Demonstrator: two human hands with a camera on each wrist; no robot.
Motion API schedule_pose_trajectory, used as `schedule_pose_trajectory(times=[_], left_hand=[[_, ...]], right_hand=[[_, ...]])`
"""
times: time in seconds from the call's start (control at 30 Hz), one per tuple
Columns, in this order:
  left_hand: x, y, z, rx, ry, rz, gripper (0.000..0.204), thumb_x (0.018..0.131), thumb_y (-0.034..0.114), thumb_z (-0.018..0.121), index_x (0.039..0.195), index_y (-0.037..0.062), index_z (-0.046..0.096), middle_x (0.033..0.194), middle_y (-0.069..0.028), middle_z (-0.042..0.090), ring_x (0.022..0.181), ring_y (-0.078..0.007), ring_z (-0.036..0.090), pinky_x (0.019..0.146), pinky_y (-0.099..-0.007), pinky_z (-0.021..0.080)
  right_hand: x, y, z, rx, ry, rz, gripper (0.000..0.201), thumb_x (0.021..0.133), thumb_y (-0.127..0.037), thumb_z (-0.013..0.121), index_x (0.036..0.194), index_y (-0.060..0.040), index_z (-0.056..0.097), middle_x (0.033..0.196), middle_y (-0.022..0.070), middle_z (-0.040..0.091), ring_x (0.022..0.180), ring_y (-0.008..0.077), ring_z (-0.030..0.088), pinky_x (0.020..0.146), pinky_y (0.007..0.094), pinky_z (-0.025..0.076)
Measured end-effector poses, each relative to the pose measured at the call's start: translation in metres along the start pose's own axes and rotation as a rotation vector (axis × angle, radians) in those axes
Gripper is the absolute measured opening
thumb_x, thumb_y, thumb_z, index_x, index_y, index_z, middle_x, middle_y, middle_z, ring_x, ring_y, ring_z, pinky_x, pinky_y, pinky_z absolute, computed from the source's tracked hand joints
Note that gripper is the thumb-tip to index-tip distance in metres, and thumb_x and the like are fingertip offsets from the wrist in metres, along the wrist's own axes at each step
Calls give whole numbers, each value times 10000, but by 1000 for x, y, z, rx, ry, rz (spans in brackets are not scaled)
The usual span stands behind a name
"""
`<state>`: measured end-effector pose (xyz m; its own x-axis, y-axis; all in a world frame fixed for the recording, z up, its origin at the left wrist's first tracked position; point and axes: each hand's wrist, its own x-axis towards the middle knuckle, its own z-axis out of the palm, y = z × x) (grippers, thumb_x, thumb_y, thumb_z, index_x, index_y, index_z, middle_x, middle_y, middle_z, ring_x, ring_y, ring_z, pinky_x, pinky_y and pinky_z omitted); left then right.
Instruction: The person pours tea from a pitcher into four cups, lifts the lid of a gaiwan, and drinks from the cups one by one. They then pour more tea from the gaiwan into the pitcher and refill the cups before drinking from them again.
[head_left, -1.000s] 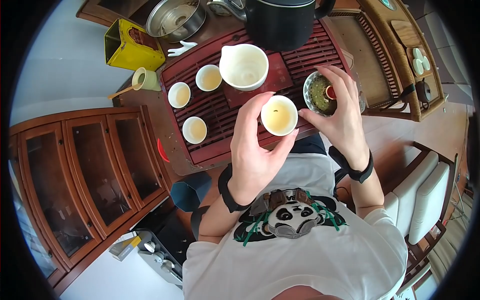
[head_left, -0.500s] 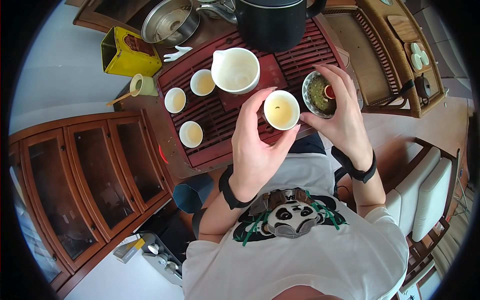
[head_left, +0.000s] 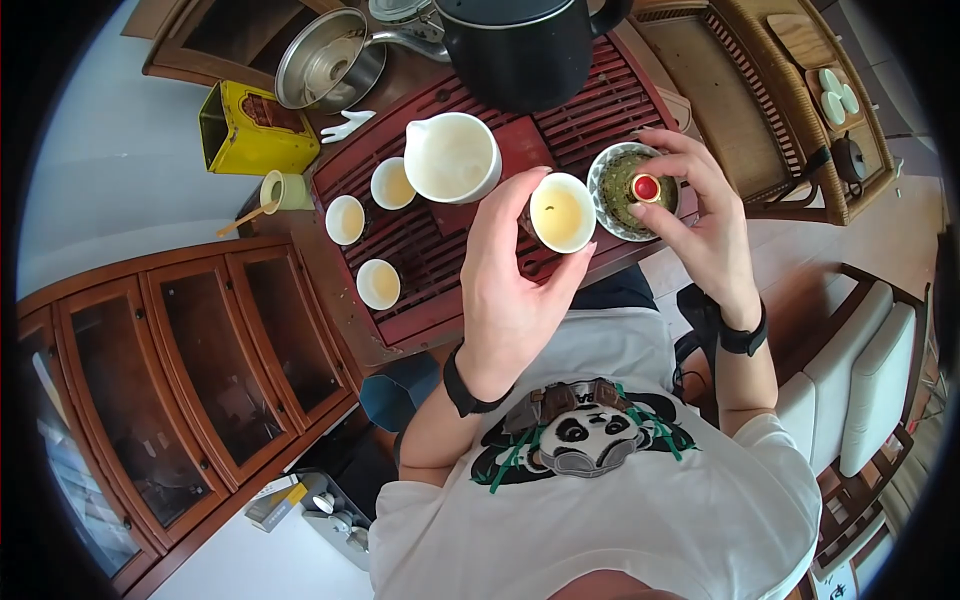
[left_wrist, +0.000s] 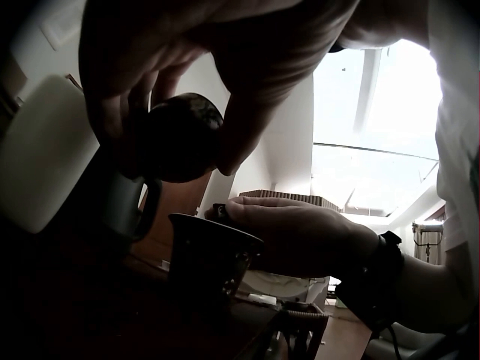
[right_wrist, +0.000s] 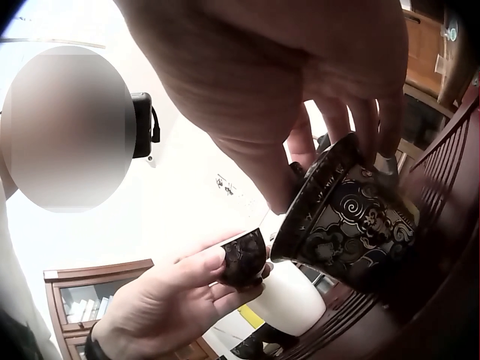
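Observation:
My left hand (head_left: 508, 295) grips a small cup (head_left: 562, 212) of pale yellow liquid between thumb and fingers, above the tray's front edge. A dark speck floats in it. The cup's outside looks dark in the left wrist view. To its right stands a patterned, flared bowl (right_wrist: 352, 217) with a greenish lid (head_left: 620, 190). With thumb and fingertips, my right hand (head_left: 712, 220) pinches the lid's red knob (head_left: 646, 188). Further left on the slatted red tray (head_left: 420, 312) are a white pitcher (head_left: 453, 160) and several small cups (head_left: 379, 284) holding yellow liquid.
A black kettle (head_left: 520, 50) stands at the tray's back. Behind left are a metal pan (head_left: 330, 62), a white hand-shaped object (head_left: 347, 127), a yellow tin (head_left: 258, 130) and a pale green holder (head_left: 290, 191). A wicker-edged tray (head_left: 720, 90) lies right.
My right hand has moved from the bowl's right rim to the lid's knob, with thumb and fingers closed in around it. The left hand still holds the cup; the head view has shifted slightly.

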<state>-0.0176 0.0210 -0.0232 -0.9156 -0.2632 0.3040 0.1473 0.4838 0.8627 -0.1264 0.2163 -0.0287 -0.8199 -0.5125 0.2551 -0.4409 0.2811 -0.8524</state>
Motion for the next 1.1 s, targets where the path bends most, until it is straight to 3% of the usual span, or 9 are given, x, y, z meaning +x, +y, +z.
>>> schedule_pose_trajectory(times=[0.13,0.3,0.73,1.1], left_hand=[[3,3,0,-5,-3,-17,647,805,-51,807,1380,11,516,1318,-116,613,1145,-198,654,984,-336,532],[10,8,0,103,-14,48,634,792,-31,820,1366,7,553,1294,-123,627,1136,-207,655,982,-340,523],[32,21,3,213,-105,133,621,757,-15,822,1335,25,601,1229,-141,635,1111,-276,644,965,-371,508],[40,31,7,305,-212,161,642,747,-44,778,1361,54,617,1297,-142,597,1176,-296,607,998,-388,503]], right_hand=[[2,-4,0,140,17,45,289,847,-11,758,1119,-25,661,1379,122,598,1214,225,618,910,325,566],[5,-6,-5,340,177,17,263,885,0,747,1123,18,635,1344,151,614,1209,196,605,1018,326,503],[4,-9,-17,305,278,35,263,891,-7,748,1126,26,632,1334,150,623,1243,212,599,1073,355,482],[5,-7,-18,293,318,8,271,877,-12,748,1124,19,641,1305,132,633,1213,193,604,1064,333,474]])
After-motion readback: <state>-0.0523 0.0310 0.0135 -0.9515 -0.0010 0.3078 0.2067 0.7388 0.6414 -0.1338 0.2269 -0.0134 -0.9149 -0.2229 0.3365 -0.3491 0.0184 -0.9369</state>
